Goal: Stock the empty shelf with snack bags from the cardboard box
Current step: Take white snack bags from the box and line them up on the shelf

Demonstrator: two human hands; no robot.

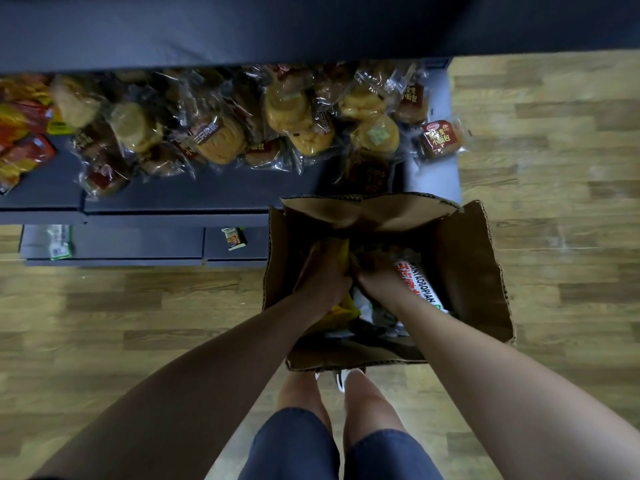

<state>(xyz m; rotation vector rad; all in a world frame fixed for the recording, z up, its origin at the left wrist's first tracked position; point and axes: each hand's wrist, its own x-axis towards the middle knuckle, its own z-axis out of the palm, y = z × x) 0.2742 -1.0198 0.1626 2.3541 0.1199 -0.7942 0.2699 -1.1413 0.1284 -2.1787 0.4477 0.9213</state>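
An open cardboard box (pixel 474 271) stands on the wooden floor in front of the dark shelf (pixel 207 192). Both my hands reach down inside it among snack bags. My left hand (pixel 323 271) grips a yellow bag (pixel 341 311) at the box's left side. My right hand (pixel 375 271) is curled into the bags at the middle, its fingers hidden; what it holds cannot be made out. A white and red bag (pixel 417 284) lies to its right in the box.
The shelf holds several clear-wrapped bread packs (pixel 294 112) and red and orange bags (pixel 20 133) at the left. On a lower shelf (pixel 138 242) lie a green pack (pixel 60 242) and a small packet (pixel 233 239). My legs and shoes stand behind the box.
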